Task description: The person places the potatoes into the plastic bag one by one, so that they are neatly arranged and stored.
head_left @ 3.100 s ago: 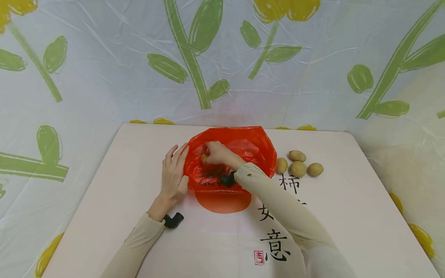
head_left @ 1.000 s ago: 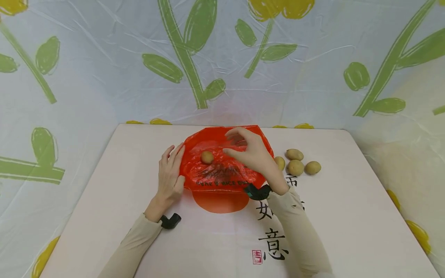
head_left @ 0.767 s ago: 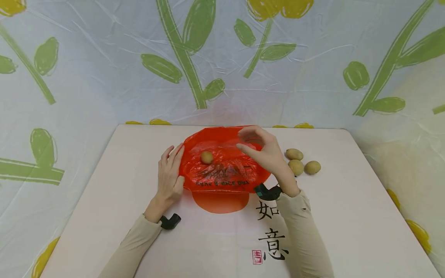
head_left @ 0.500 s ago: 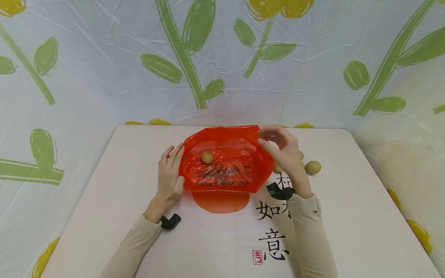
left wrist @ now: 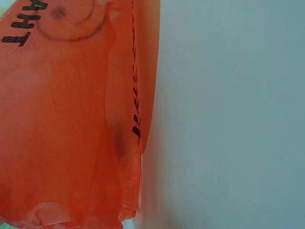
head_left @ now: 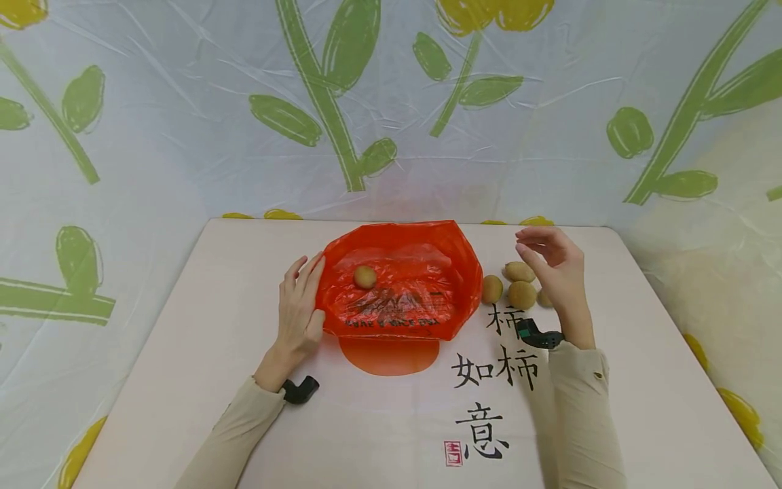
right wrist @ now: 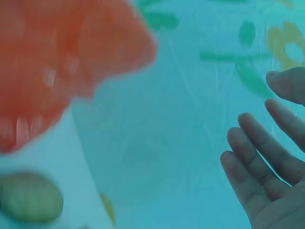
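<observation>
An orange-red plastic bag (head_left: 461, 278), printed in black, lies on the table with its mouth spread wide. One potato (head_left: 365, 276) rests inside it, left of centre. My left hand (head_left: 298, 309) touches the bag's left edge, its fingers nearly straight and the thumb apart from them; the left wrist view shows the bag's side (left wrist: 62, 124) but no hand. Over several potatoes (head_left: 522, 295) right of the bag, my right hand (head_left: 559, 272) hovers with bent, parted fingers and holds nothing. In the right wrist view that hand's fingers are spread, and a blurred potato (right wrist: 31, 198) appears lower left.
The pale table (head_left: 244, 251) bears printed black characters (head_left: 482, 431) and an orange shape (head_left: 387, 356) under the bag's near edge. A hanging cloth with plant drawings (head_left: 201, 136) closes off the back and sides. Black wrist devices (head_left: 301, 390) show at both cuffs.
My right hand has let go of the potato inside the bag, then moved out rightward over the potatoes beside it. My left hand has stayed at the bag's left edge.
</observation>
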A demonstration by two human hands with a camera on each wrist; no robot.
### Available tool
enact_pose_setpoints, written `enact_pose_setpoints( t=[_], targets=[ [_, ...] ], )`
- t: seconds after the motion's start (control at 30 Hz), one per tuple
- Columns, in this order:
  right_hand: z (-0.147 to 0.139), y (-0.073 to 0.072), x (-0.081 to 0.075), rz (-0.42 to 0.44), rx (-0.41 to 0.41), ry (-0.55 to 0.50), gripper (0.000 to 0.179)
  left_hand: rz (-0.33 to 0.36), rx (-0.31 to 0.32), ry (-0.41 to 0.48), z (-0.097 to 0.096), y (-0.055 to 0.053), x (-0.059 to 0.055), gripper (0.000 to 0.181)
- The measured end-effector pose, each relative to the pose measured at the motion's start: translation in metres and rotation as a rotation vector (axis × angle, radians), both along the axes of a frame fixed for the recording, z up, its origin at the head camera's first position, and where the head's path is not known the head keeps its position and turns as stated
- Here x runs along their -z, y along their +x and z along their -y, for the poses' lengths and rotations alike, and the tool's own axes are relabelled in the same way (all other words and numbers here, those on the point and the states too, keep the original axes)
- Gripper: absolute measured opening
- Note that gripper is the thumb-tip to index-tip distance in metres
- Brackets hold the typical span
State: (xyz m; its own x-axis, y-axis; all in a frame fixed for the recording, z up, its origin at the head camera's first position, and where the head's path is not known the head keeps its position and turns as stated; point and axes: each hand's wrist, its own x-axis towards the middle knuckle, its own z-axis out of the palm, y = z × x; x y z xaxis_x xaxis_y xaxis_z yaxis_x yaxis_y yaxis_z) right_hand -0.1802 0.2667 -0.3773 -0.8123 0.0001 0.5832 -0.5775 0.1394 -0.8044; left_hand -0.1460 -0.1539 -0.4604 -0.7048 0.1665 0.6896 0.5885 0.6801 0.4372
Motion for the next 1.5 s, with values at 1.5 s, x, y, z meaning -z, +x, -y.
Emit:
enact_pose_setpoints(
  t=[1.5],
  targets=[
    [-0.111, 0.030, 0.096, 0.630, 0.183, 0.405, 0.072, -0.007, -0.006, 0.000, 0.000, 0.000, 0.000, 0.077]
  ],
)
